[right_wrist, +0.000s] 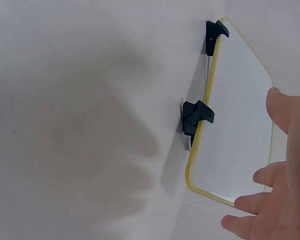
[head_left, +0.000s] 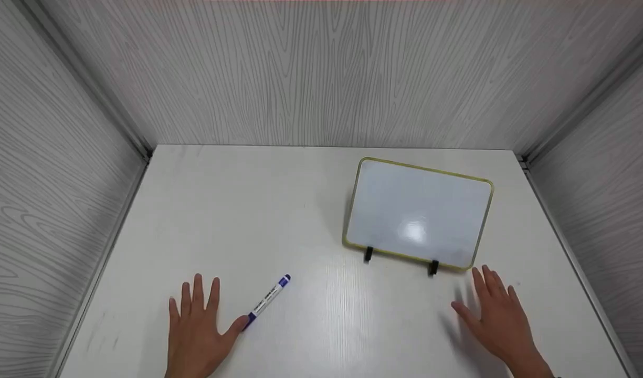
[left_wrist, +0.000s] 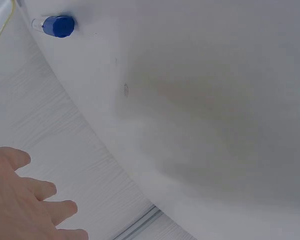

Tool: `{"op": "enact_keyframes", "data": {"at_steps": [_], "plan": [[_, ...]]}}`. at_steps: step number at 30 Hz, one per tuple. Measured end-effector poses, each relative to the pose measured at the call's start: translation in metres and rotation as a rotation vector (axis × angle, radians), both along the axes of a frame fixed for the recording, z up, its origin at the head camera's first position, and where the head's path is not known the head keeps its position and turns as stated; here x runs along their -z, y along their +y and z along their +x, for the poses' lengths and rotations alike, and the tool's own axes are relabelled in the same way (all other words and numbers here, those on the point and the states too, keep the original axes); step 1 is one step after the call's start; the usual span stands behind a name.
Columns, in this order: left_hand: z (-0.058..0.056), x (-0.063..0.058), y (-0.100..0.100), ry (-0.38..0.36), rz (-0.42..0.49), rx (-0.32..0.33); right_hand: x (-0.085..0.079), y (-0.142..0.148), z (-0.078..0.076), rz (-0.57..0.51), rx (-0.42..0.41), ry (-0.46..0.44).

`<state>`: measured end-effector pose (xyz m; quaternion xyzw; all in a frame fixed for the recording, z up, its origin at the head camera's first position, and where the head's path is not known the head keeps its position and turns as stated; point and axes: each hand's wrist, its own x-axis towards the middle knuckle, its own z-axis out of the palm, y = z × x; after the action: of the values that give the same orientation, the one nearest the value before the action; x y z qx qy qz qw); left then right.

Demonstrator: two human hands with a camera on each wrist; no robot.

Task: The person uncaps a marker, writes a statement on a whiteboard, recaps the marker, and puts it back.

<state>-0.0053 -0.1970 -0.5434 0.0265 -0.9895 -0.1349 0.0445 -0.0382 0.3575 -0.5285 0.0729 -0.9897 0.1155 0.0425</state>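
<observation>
In the head view my left hand is spread over the lower left of the table, its fingers straight. Beside its thumb lies a capped whiteboard marker, white with blue ends; the thumb overlaps its lower end in the picture, and I cannot tell whether they touch. The left wrist view shows the marker's blue end apart from the fingers. My right hand is held with fingers extended, just below the lower right corner of a small yellow-framed whiteboard. Neither hand holds anything.
The whiteboard leans on a stand with two black clips at its lower edge. A white table carries everything. Grey wood-grain panels rise at the back and on both sides. Small dark scuffs mark the table's left part.
</observation>
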Motion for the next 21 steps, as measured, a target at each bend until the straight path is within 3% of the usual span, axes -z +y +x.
{"op": "enact_keyframes", "data": {"at_steps": [11, 21], "plan": [[0.001, 0.0, 0.0, -0.001, -0.008, -0.006, 0.006, -0.026, -0.028, -0.008, -0.037, 0.121], [0.001, 0.001, 0.0, 0.02, -0.011, 0.006, 0.017, -0.042, -0.051, -0.065, -0.001, 0.043]]}}
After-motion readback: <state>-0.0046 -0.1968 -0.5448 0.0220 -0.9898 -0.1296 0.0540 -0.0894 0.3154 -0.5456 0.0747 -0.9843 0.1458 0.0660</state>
